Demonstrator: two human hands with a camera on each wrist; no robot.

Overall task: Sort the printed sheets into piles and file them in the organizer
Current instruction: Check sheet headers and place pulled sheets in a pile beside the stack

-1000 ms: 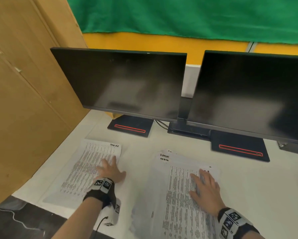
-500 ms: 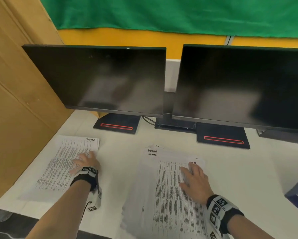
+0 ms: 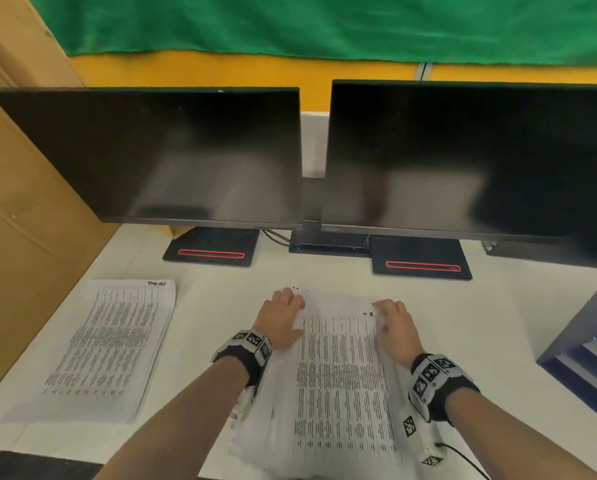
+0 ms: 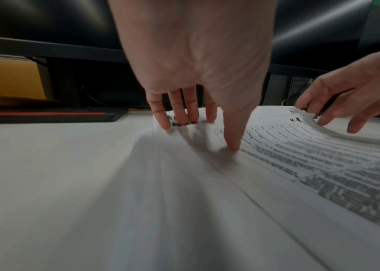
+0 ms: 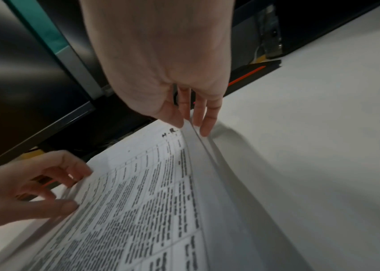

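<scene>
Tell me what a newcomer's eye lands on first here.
Two dark monitors, left and right, fill the back of the white desk. In front, the left hand and right hand sit on the far corners of the middle stack of printed sheets; a second pile lies to the left.

Both forearms reach forward side by side, each wrist wrapped in a marker band. The left hand (image 3: 283, 318) lies palm down, fingers (image 4: 182, 108) straight, thumb tip pressed down. The right hand (image 3: 395, 323) pinches a paper edge between thumb and fingertips (image 5: 205, 124).
</scene>
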